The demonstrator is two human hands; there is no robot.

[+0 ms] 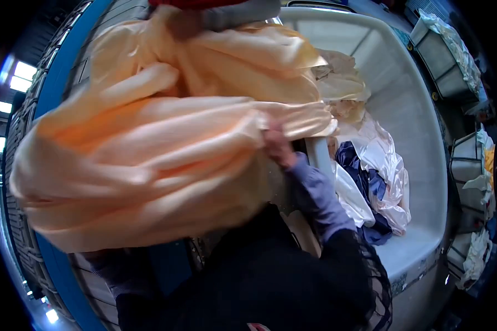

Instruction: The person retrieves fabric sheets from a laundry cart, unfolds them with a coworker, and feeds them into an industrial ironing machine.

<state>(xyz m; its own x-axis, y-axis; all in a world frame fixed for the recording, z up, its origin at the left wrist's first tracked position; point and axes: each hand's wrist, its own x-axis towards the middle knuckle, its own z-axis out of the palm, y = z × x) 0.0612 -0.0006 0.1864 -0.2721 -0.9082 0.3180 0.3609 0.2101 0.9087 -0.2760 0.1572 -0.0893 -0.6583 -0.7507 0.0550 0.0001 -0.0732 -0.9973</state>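
Note:
A big peach satin cloth (143, 160) spreads in billowing folds across the left and middle of the head view, partly blurred by motion. At its right part, my right hand (279, 144) is closed on a bunch of the fabric, near the bin's edge. My left forearm reaches in beneath the cloth at the lower left, and the fabric hides that hand. A gathered end of the cloth lies over the rim of the white bin (419, 110). Across from me, a co-worker's hand (182, 23) is on more peach fabric (232, 55).
Inside the bin lie white satin pieces (386, 165), dark blue cloth (376, 231) and beige cloth (339, 77). A slatted surface with a blue edge (55, 83) runs along the left. Several carts with fabric, including one cart (444, 55), stand along the right.

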